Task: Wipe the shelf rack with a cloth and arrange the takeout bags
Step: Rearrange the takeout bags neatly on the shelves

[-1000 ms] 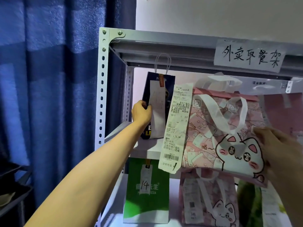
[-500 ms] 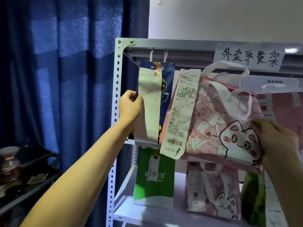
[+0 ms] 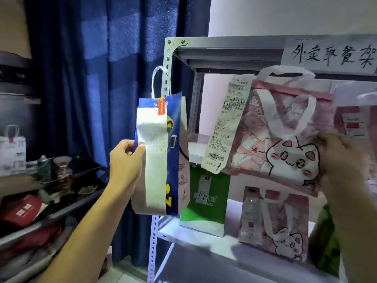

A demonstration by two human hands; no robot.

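Note:
My left hand [image 3: 124, 160] grips the left edge of a blue paper bag [image 3: 173, 158] with a long white receipt, held in the air in front of the rack's left post. My right hand [image 3: 342, 162] grips the right side of a pink cat-print bag [image 3: 271, 139], lifted clear of the upper shelf with a receipt dangling off its left corner. The grey metal shelf rack [image 3: 224, 52] carries a handwritten paper sign [image 3: 330, 54] on its top beam. No cloth is in view.
On the lower shelf stand a green and white bag marked 14 [image 3: 204, 203], a second pink cat bag [image 3: 275, 223] and a green bag [image 3: 324, 240]. A blue curtain [image 3: 98, 78] hangs at the left. A dark cart [image 3: 51, 201] holds clutter.
My left hand has pulled the blue bag off the upper shelf and out to the left, past the rack's post. The pink bag has risen slightly in my right hand. My view has shifted left.

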